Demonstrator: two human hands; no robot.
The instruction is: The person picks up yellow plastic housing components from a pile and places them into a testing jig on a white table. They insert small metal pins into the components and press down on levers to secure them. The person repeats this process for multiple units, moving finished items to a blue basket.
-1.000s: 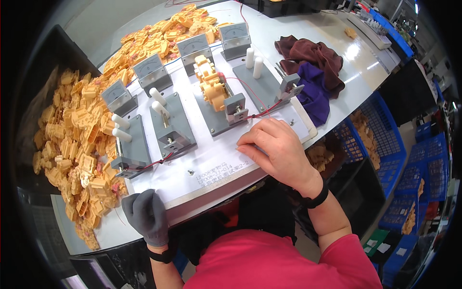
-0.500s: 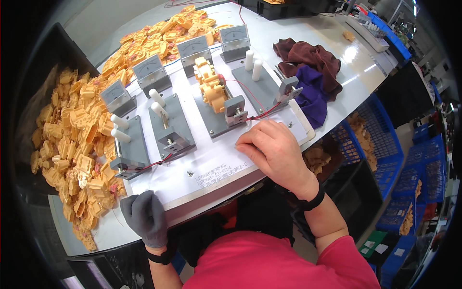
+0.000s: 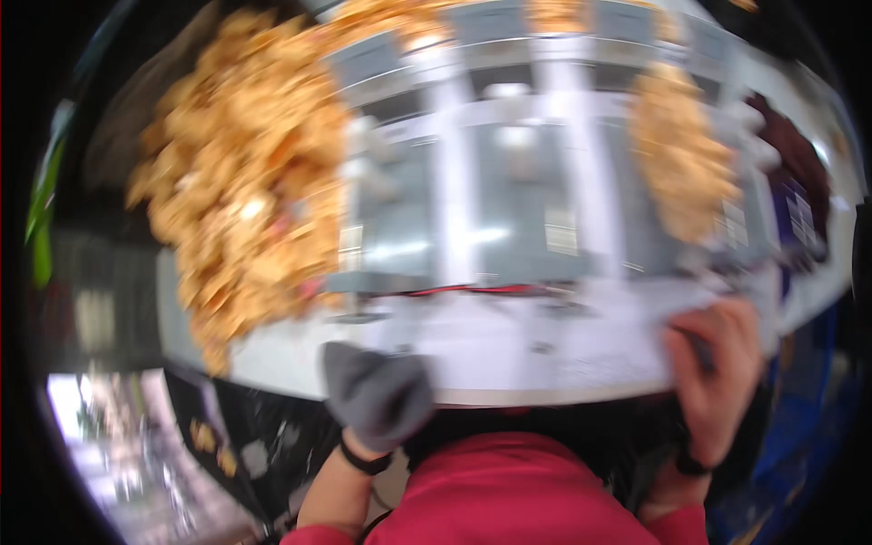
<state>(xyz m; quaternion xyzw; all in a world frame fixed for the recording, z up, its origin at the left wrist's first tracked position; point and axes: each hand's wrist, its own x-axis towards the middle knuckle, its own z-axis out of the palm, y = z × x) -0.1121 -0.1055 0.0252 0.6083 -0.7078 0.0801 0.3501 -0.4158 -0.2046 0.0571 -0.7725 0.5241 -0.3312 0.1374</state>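
Note:
Motion blurs the whole picture. My left hand (image 3: 377, 395), in a grey glove, is curled at the front edge of a white board (image 3: 472, 336); whatever its fingers may hold is hidden. Bare, my right hand (image 3: 722, 386) is at the board's right front, its fingers bent toward the thumb and smeared. Just beyond it, a yellow-orange plastic assembly (image 3: 677, 150) sits on a grey test fixture. To its left are two more grey fixture plates (image 3: 522, 227) with white pegs (image 3: 513, 136) and red wire (image 3: 472, 289) along their front.
A large heap of yellow-orange plastic parts (image 3: 259, 173) covers the left of the bench. Grey panel meters (image 3: 490, 36) line the back of the board. A dark brown cloth (image 3: 788, 136) lies at the far right. Blue crates (image 3: 799, 418) stand below, right of the bench.
The whole view has swung, so the board and heap appear further right and squarer to me. My right hand is now lower against the fixtures, with its wrist more upright.

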